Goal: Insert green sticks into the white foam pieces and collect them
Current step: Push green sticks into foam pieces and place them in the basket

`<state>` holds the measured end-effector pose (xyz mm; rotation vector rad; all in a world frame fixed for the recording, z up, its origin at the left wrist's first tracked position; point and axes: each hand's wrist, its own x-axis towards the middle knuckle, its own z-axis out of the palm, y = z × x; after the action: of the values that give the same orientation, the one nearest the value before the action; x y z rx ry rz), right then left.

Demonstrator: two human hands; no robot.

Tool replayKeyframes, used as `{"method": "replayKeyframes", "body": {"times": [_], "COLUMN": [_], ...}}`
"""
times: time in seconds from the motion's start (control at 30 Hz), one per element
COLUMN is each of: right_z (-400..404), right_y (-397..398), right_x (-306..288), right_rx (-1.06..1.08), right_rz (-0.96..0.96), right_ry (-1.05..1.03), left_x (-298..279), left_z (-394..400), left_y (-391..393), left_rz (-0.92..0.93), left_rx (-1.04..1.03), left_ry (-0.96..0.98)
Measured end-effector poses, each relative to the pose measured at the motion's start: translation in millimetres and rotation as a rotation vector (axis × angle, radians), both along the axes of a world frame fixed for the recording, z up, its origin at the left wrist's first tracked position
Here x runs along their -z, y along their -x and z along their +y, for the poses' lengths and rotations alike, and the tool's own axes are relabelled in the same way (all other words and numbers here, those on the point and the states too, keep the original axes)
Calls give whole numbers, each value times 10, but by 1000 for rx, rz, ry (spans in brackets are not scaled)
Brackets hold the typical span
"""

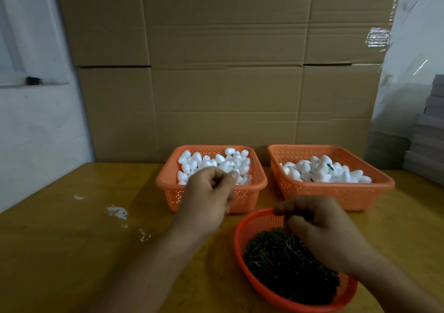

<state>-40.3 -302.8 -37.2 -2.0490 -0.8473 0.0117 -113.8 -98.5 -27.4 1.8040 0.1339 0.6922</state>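
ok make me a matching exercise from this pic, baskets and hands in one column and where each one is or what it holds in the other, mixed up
Column 1:
1. left square basket
2. right square basket
3. round basket
4. left hand

Column 2:
A. full of green sticks
B. white foam pieces with bits of green showing
C. raised in front of a basket of plain white foam pieces
D. plain white foam pieces only

Pairs: 1-D, 2-B, 3-A, 4-C
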Motion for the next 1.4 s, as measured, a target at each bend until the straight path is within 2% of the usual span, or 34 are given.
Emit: {"method": "replayKeyframes", "body": {"times": [0.13, 0.27, 0.43, 0.53, 0.63, 0.77, 1.07, 1.2, 1.4], "right_z": [25, 15, 27, 14, -6, -2, 9, 3, -3], "right_y": [33, 44, 51, 59, 42, 28, 22, 26, 21], "right_x": [50, 53, 60, 58, 45, 60, 75, 83, 80], "right_rx": [-42, -37, -17, -26, -16, -19, -15, -26, -25], "right_rz": [-104, -181, -231, -244, -242, -252, -290, -298, -308], "right_ry": [122, 150, 189, 211, 193, 191, 207, 227, 229], "left_x": [-234, -301, -265, -114, -11, -24, 77, 86, 74], "left_z": [435, 851, 1136, 1289, 1405, 1345, 1373, 1357, 1323], "left_y": [-325, -705, -1051, -1239, -1359, -1379, -1493, -1516, -1526], "left_rz": [84, 461, 861, 1052, 1093, 1164, 1048, 1076, 1080], "left_rx": [-115, -177, -124, -104, -107, -99, -152, -130, -78], "left_ry": [-117, -387, -961, -1061, -1124, -1110, -1163, -1118, -1186]}}
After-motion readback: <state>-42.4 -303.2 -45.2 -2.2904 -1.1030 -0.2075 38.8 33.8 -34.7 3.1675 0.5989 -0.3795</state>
